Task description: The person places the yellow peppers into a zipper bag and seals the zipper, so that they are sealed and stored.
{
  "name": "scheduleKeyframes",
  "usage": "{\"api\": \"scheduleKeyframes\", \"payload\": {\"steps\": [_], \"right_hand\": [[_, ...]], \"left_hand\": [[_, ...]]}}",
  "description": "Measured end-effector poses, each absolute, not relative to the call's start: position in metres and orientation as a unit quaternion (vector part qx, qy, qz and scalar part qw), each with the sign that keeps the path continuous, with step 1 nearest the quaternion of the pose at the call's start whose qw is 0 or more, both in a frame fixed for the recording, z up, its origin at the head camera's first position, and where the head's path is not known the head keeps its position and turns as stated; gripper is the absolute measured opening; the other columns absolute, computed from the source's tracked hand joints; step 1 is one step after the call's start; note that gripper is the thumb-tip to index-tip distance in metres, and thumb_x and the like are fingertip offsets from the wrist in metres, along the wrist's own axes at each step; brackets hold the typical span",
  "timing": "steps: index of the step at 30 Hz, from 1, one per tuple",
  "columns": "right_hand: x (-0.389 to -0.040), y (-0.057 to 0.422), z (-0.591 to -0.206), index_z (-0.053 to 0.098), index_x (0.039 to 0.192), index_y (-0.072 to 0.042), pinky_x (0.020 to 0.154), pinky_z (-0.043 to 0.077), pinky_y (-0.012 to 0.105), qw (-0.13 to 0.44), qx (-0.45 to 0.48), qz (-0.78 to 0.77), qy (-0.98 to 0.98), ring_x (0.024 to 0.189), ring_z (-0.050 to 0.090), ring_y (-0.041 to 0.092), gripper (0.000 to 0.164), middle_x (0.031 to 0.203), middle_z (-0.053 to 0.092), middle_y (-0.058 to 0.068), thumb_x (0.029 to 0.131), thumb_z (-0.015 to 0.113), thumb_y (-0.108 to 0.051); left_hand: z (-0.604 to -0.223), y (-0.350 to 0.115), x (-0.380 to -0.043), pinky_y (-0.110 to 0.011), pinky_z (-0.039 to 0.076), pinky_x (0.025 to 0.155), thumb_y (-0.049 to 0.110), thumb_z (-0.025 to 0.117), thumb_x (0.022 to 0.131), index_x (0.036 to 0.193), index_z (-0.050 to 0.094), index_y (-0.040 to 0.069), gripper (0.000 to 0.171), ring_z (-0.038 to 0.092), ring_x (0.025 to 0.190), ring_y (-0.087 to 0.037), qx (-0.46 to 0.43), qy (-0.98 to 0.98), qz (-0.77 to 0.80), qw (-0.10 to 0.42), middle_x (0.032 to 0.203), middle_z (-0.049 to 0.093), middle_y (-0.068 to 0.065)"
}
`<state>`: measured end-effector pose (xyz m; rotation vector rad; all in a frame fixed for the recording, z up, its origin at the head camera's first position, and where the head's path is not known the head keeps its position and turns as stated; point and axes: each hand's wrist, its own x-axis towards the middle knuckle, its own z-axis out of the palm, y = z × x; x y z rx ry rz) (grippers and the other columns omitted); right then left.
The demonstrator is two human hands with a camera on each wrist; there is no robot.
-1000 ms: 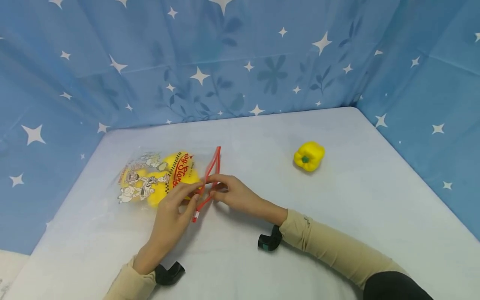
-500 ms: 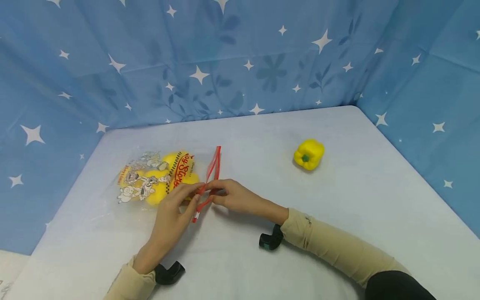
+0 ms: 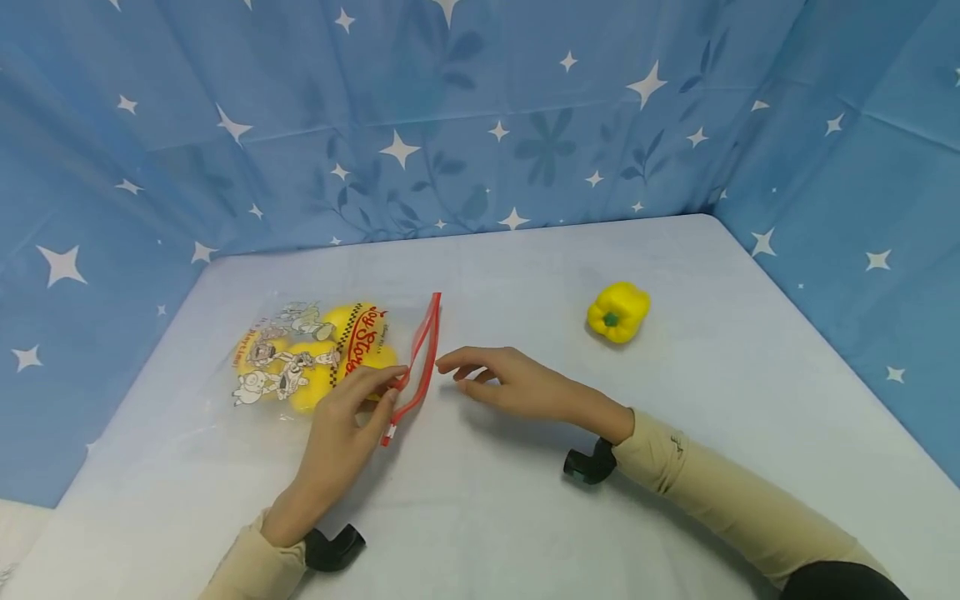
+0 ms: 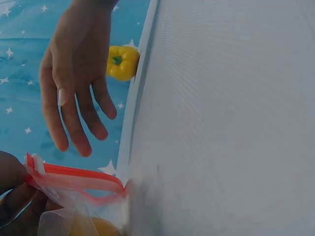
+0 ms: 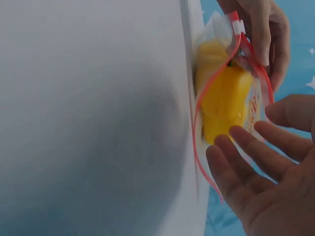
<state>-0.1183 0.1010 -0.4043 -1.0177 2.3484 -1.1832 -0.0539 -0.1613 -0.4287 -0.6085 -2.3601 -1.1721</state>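
Observation:
A clear zip bag (image 3: pixel 258 387) printed with cartoon figures lies on the left of the table, with yellow bell peppers (image 3: pixel 309 396) inside. Its red zip edge (image 3: pixel 432 350) gapes in two bowed strips; a white slider (image 3: pixel 391 432) sits at the near end. My left hand (image 3: pixel 337 437) pinches the upper strip between thumb and fingers. Just right of the mouth, my right hand (image 3: pixel 517 383) hangs with fingers spread and loosely bent, holding nothing. In the right wrist view, yellow contents (image 5: pixel 226 98) show through the mouth, beyond the right fingertips (image 5: pixel 216 152).
Another yellow bell pepper (image 3: pixel 618 312) rests by itself at the back right, its green stem facing me. A white cloth covers the table (image 3: pixel 517 275), and a blue star-patterned curtain (image 3: pixel 487 100) stands along its back and sides. Black wrist cameras (image 3: pixel 588 464) jut from both wrists.
My right hand has let go of the zip strip and drawn back to the right. The left hand keeps its pinch, and the bag mouth stays parted.

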Motion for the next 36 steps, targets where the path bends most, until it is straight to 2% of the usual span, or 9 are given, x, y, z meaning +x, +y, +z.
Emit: {"api": "scheduleKeyframes", "payload": {"steps": [4, 11, 16, 22, 36], "right_hand": [[-0.122, 0.112, -0.403, 0.054, 0.15, -0.012, 0.112, 0.054, 0.042, 0.138, -0.379, -0.394, 0.826, 0.13, 0.063, 0.024, 0.043, 0.149, 0.061, 0.006, 0.107, 0.057, -0.015], [-0.134, 0.127, -0.394, 0.052, 0.152, -0.018, 0.118, 0.048, 0.044, 0.086, -0.36, -0.326, 0.87, 0.135, 0.058, 0.021, 0.045, 0.151, 0.058, -0.003, 0.107, 0.058, -0.024], [-0.144, 0.148, -0.385, 0.053, 0.151, -0.013, 0.12, 0.045, 0.049, 0.023, -0.348, -0.252, 0.903, 0.142, 0.053, 0.027, 0.047, 0.152, 0.058, 0.004, 0.106, 0.062, -0.021], [-0.159, 0.179, -0.381, 0.056, 0.146, -0.007, 0.117, 0.046, 0.054, -0.026, -0.34, -0.2, 0.918, 0.138, 0.053, 0.036, 0.042, 0.148, 0.06, 0.012, 0.106, 0.062, -0.018], [-0.177, 0.224, -0.371, 0.058, 0.144, -0.007, 0.12, 0.037, 0.062, 0.009, -0.266, -0.159, 0.951, 0.146, 0.043, 0.042, 0.039, 0.152, 0.055, 0.016, 0.107, 0.059, -0.022]], "left_hand": [[-0.429, -0.161, -0.053, -0.01, 0.057, 0.079, -0.008, 0.073, 0.091, 0.127, 0.073, 0.011, 0.041, 0.07, 0.085, -0.013, -0.221, -0.85, -0.428, 0.212, 0.109, 0.073, 0.0], [-0.427, -0.163, -0.055, -0.011, 0.057, 0.077, -0.006, 0.072, 0.093, 0.128, 0.073, 0.012, 0.039, 0.07, 0.086, -0.014, -0.209, -0.854, -0.431, 0.206, 0.11, 0.073, 0.0], [-0.429, -0.163, -0.054, -0.013, 0.058, 0.076, -0.004, 0.072, 0.094, 0.127, 0.073, 0.013, 0.037, 0.07, 0.085, -0.013, -0.201, -0.857, -0.432, 0.196, 0.111, 0.074, 0.001], [-0.43, -0.163, -0.053, -0.011, 0.057, 0.077, -0.004, 0.073, 0.093, 0.126, 0.072, 0.013, 0.037, 0.071, 0.084, -0.016, -0.199, -0.859, -0.431, 0.191, 0.111, 0.074, 0.001], [-0.429, -0.159, -0.052, -0.01, 0.056, 0.081, -0.004, 0.073, 0.093, 0.128, 0.071, 0.012, 0.038, 0.07, 0.09, -0.012, -0.19, -0.87, -0.414, 0.19, 0.109, 0.074, 0.001]]}}
